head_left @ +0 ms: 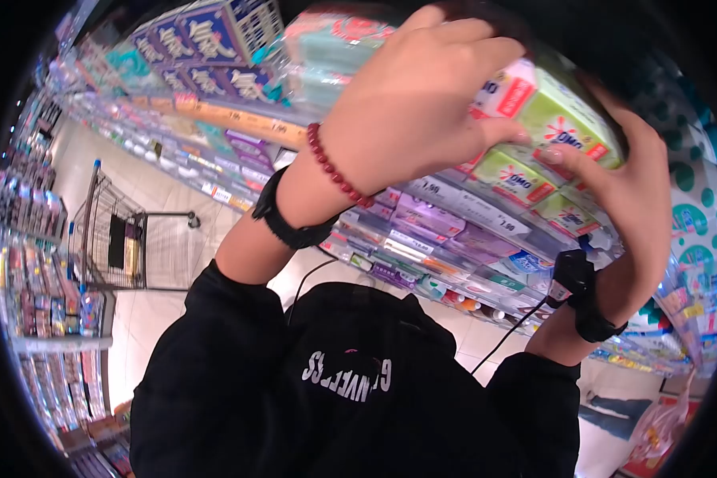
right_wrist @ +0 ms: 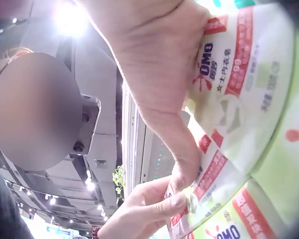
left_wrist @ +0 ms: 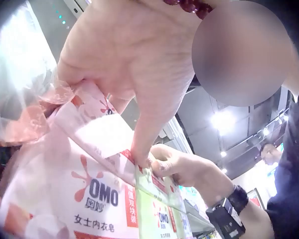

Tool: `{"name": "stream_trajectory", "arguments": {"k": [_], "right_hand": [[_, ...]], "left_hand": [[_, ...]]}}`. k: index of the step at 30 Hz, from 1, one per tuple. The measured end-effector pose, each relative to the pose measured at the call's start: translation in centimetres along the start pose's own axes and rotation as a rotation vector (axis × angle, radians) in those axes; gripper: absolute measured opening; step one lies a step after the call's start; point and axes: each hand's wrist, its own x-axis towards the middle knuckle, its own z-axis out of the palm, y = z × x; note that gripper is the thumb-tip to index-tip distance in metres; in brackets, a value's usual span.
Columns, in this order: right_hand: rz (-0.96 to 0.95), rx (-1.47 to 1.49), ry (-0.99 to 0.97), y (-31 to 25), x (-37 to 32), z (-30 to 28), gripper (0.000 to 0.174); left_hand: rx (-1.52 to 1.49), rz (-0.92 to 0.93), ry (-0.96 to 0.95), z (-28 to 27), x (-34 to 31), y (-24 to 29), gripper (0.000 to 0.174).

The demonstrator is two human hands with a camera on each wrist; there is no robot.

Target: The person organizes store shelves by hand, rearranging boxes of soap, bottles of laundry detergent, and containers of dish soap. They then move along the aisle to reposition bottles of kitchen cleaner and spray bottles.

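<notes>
Green OMO laundry soap packs (head_left: 566, 119) are stacked on a store shelf, beside a pink-and-white OMO soap pack (left_wrist: 74, 184). Reaching over the top from the left, my left hand (head_left: 430, 95) grips the packs, its thumb at the seam between pink and green in the left wrist view. My right hand (head_left: 637, 183) holds the green pack's right end, thumb pressing its front and fingers out of sight behind. The thumbs come close together. Further green OMO packs (head_left: 510, 177) lie just beneath.
Price strips (head_left: 470, 203) run along the shelf edge, with purple packs (head_left: 426, 219) lower down. Blue tissue packs (head_left: 203, 40) stand at the upper left. A shopping cart (head_left: 111, 239) stands in the aisle at left. Another person (left_wrist: 270, 154) shows in the background.
</notes>
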Motion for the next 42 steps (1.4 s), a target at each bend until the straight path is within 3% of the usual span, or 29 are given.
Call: {"name": "stream_trajectory", "arguments": {"k": [1, 3, 4, 8, 12, 13, 15, 18, 20, 22, 27, 29, 30, 31, 33, 36, 42], "right_hand": [[0.011, 0.012, -0.008, 0.2, 0.0, -0.3, 0.062], [0.009, 0.079, 0.037, 0.5, -0.3, 1.5, 0.059], [0.022, 0.070, 0.020, 0.5, -0.4, 1.4, 0.059], [0.064, 0.095, 0.022, 0.3, -0.7, 1.4, 0.060], [0.187, 0.086, -0.016, 0.2, -0.8, 1.4, 0.064], [0.218, 0.096, -0.016, 0.4, -0.9, 1.5, 0.066], [0.245, 0.115, 0.035, 0.0, -1.1, 1.7, 0.070], [0.063, -0.026, 0.137, 0.0, -1.1, 1.6, 0.075], [-0.199, -0.056, 0.109, -2.1, -0.8, 1.2, 0.077], [-0.173, -0.120, 0.126, -2.8, -0.7, 1.7, 0.077], [-0.213, -0.183, 0.117, -2.9, -1.4, 1.1, 0.079], [-0.028, -0.069, 0.120, -1.3, -1.4, 1.1, 0.077], [0.206, 0.030, 0.136, 0.1, -1.5, 2.3, 0.075], [0.285, 0.039, 0.125, 0.0, -1.5, 2.4, 0.075], [0.444, 0.055, 0.102, -0.2, -1.4, 2.6, 0.073], [0.267, -0.004, 0.013, 0.0, -1.1, 1.9, 0.067], [0.081, 0.006, -0.029, 0.5, -0.9, 1.4, 0.058]], "left_hand": [[0.032, -0.015, -0.091, -0.9, 0.4, 0.5, 0.057], [0.070, 0.032, -0.037, -0.8, -0.8, -0.1, 0.057], [0.051, 0.074, 0.140, 1.3, -0.9, -0.4, 0.056], [0.355, 0.071, 0.293, 2.0, -2.7, 0.6, 0.058], [0.640, 0.089, 0.384, -0.4, -7.9, 0.2, 0.037], [0.543, -0.128, 0.365, -0.8, -9.4, 3.1, 0.030], [0.494, -0.163, 0.529, -1.4, -13.8, 2.1, 0.019], [0.457, -0.535, 0.588, -2.1, -19.8, 4.6, 0.017], [0.456, -0.711, 0.595, -2.9, -23.4, 6.2, 0.017], [0.459, -0.817, 0.616, -3.5, -24.5, 7.2, 0.018], [0.368, -0.572, 0.645, -3.2, -20.4, 5.0, 0.012], [0.319, -0.400, 0.586, -2.3, -16.8, 3.5, 0.011], [0.260, -0.376, 0.578, -1.4, -15.3, 2.8, 0.010], [0.198, -0.353, 0.567, -0.4, -14.0, 2.2, 0.009], [-0.180, -0.392, 0.537, 2.4, -12.5, 0.9, 0.004], [-0.015, -0.326, 0.259, 5.3, -12.9, -0.3, 0.005], [-0.069, -0.458, 0.456, 3.5, -19.4, 2.5, 0.001]]}}
